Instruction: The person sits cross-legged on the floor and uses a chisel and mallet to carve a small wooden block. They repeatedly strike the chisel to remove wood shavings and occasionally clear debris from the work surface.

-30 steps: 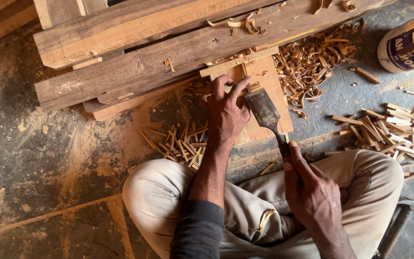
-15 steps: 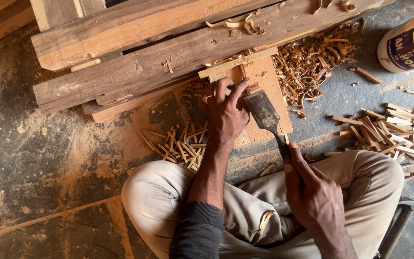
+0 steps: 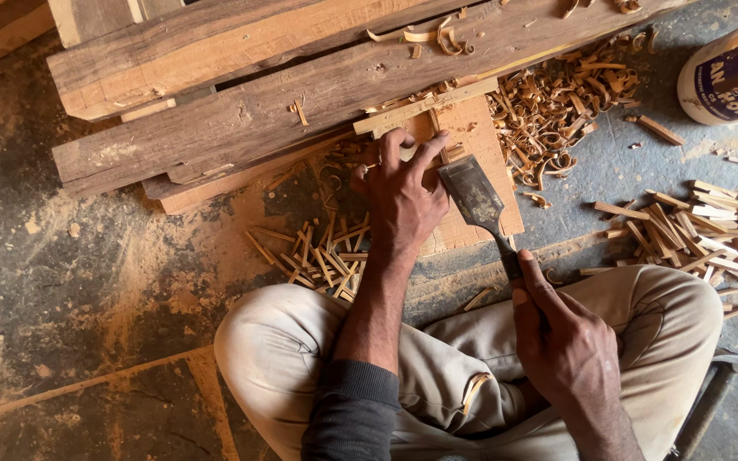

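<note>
— Wood is all around the seated person, is it not? What does each hand have?

— Yes. The right hand (image 3: 570,350) is closed around the handle of a broad flat steel chisel with a dark blade (image 3: 476,203); the handle itself is hidden inside the fist, with the forefinger laid along the neck. The left hand (image 3: 401,198) is spread flat, fingers apart, pressing down on a small pale square wooden board (image 3: 480,141).

— Where is the chisel blade?

— It lies slanted over the board, just beside the left hand's thumb side; its wide edge points up toward a thin pale wooden strip (image 3: 424,106) that runs along the board's top edge. Whether the edge bites into the wood, I cannot tell.

— And the board?

— On the dusty grey floor (image 3: 87,290), butted against two long rough dark timber beams (image 3: 241,119) stacked above it.

— What else lies about?

— A heap of curled pale wood shavings (image 3: 561,111) right of the board, short split wooden sticks (image 3: 322,256) under the left wrist, another pile of cut sticks (image 3: 694,226) near the right knee, and a white cylindrical plastic container (image 3: 732,77) in the upper right corner. The person sits cross-legged in beige trousers (image 3: 284,350).
</note>
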